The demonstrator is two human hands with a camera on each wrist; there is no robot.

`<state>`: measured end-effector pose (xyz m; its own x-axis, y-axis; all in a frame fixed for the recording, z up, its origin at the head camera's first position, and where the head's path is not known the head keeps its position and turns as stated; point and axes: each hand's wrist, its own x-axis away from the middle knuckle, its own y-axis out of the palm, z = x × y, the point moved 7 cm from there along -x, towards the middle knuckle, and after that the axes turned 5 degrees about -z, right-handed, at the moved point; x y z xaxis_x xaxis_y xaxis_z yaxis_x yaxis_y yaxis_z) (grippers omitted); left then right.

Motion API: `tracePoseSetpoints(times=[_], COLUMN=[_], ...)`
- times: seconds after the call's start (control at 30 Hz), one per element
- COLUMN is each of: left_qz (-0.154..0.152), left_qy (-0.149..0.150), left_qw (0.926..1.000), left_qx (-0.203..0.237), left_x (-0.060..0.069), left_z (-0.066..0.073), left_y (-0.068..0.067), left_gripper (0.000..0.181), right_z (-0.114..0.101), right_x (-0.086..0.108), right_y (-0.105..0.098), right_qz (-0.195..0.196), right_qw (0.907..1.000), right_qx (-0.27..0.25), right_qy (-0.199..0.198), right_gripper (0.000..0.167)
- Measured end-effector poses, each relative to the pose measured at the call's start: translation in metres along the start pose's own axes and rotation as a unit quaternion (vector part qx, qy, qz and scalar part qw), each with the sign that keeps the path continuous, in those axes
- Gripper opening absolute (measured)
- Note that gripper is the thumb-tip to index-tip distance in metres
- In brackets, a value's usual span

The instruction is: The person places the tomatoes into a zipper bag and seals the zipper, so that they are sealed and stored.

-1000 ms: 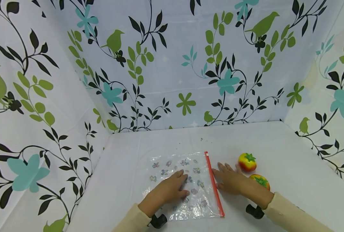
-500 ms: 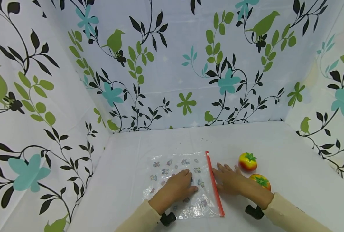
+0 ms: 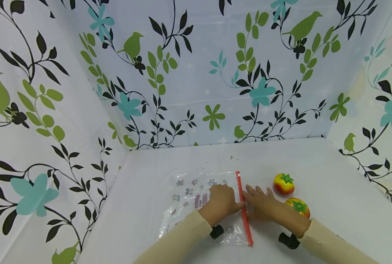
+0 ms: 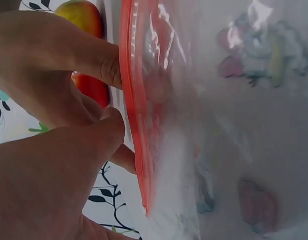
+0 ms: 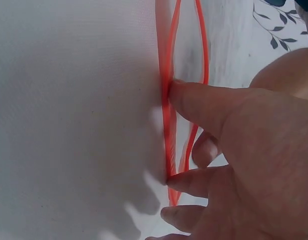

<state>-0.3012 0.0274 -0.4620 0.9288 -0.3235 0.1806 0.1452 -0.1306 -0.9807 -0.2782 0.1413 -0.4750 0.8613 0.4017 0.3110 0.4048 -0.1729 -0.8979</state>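
A clear zip bag (image 3: 182, 201) with small coloured prints lies flat on the white table, its red zip edge (image 3: 247, 227) on the right. My left hand (image 3: 222, 201) is over the bag beside that edge, fingers bent down, thumb at the red strip; it seems to pinch the edge, though its fingertips are hidden from above. My right hand (image 3: 263, 206) lies just right of the strip with fingers extended. In the right wrist view, fingers (image 5: 193, 102) touch the red strip (image 5: 166, 125), whose two sides stand apart. Both hands crowd the strip (image 4: 131, 90) in the left wrist view.
Two red-and-yellow tomato-like fruits sit right of the bag: one fruit (image 3: 284, 184) beyond the right hand, another fruit (image 3: 298, 207) partly behind the right forearm. Patterned cloth (image 3: 196, 73) walls the table (image 3: 143, 190) at the back and sides.
My left hand has slid right across the bag to its red edge, and its fingers have bent. The right hand has stayed nearly still. The fruits have not moved.
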Motion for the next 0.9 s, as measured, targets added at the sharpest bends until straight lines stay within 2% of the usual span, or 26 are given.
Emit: tracePoseSetpoints(times=[0.23,0.47,0.67,0.9], left_qz=[-0.013,-0.023,-0.027,-0.030], left_qy=[-0.017,-0.033,-0.040,-0.038], left_qw=[0.9990,0.9946,0.9941,0.9948], left_qx=[-0.040,-0.095,-0.097,-0.090], left_x=[-0.007,-0.004,-0.002,0.003], left_z=[0.010,0.015,0.016,0.014], left_y=[0.001,0.003,0.004,0.003], left_gripper=[0.065,0.067,0.067,0.070], right_z=[0.002,0.004,0.004,0.008], right_x=[0.000,-0.001,0.000,-0.001], right_y=[-0.001,0.001,0.002,0.003], right_qz=[-0.001,-0.002,-0.001,0.004], right_qw=[0.9999,0.9999,0.9999,0.9992], right_qx=[-0.008,0.001,0.001,0.018], right_qy=[0.009,0.010,0.014,0.037], right_gripper=[0.084,0.085,0.086,0.089])
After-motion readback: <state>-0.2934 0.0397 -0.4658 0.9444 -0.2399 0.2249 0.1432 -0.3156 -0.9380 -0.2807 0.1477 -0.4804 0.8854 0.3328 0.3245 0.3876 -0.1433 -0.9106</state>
